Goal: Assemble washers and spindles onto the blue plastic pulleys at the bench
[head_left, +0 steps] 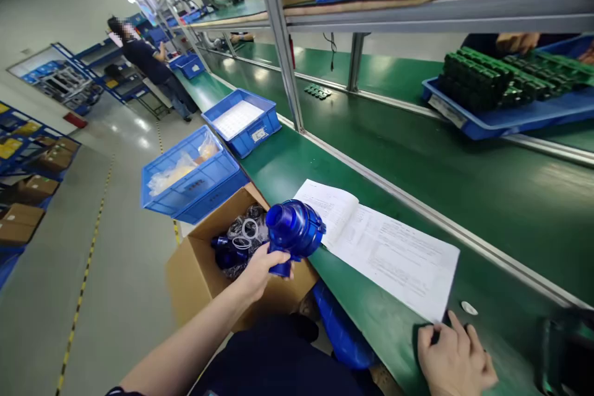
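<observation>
My left hand (265, 269) is closed around a blue plastic housing (293, 229) with a round, ribbed neck, held above the edge of an open cardboard box (197, 284). Inside that box lie dark blue parts (227, 253), clear plastic wrapping and white rings (249, 228). On the green bench, an open printed booklet (394, 253) lies just beyond the housing. Near its lower right corner rests my right hand (457, 356), its fingers loosely bent and apart, with nothing visible in them. A small white piece (469, 307) lies just past those fingers.
Blue bins (190, 170) stand beyond the box, one holding bagged items. A blue tray (515, 120) of green circuit boards sits across the bench. A metal post (281, 43) carries the shelf above. One person (146, 62) stands far left; another person's hand (517, 43) shows behind the tray.
</observation>
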